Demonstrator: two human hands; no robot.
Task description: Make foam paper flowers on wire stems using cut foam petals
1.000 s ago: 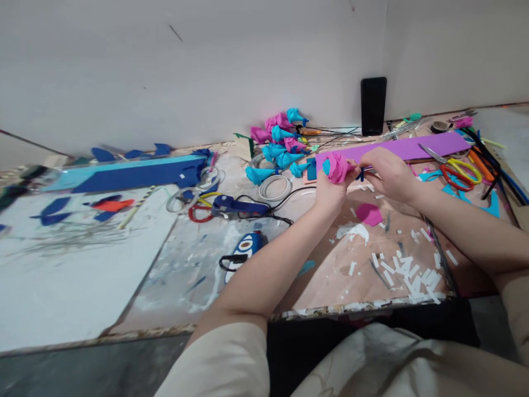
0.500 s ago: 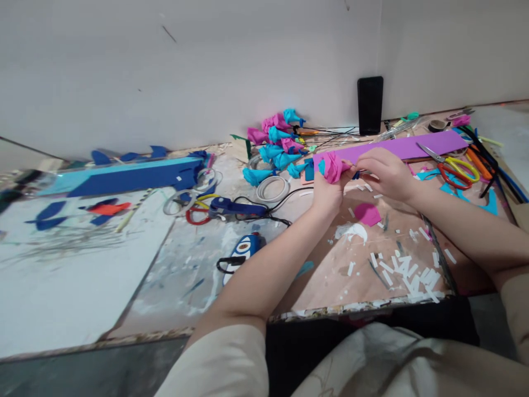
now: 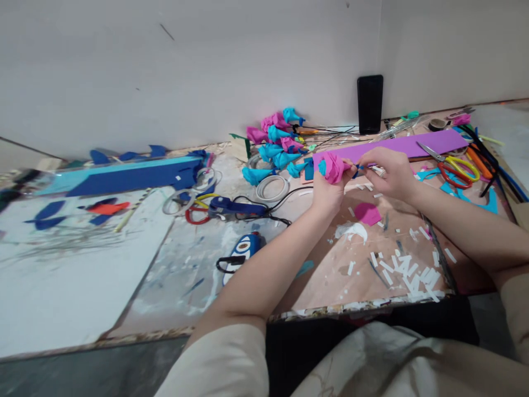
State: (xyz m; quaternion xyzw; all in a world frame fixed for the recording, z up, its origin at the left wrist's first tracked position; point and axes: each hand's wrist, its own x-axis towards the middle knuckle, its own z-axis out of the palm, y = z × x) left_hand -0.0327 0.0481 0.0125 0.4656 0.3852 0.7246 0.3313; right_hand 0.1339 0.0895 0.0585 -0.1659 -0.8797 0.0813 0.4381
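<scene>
My left hand is closed around the base of a pink paper flower with a light blue centre. Just right of the flower's base, my right hand is pinched at a small dark blue piece, perhaps a paper strip; its fingers partly hide it. Behind both hands lies a long purple sheet. A loose pink paper piece rests on the table below the right hand.
Pink and blue paper flowers are heaped behind my left hand, beside a tape roll. Scissors lie at right, a black phone leans on the wall. A blue glue gun, blue bottle and white strips are nearer.
My right hand's fingers have shifted slightly right, away from the flower's base, and more of the dark blue piece shows between the hands. My left hand keeps its hold on the flower.
</scene>
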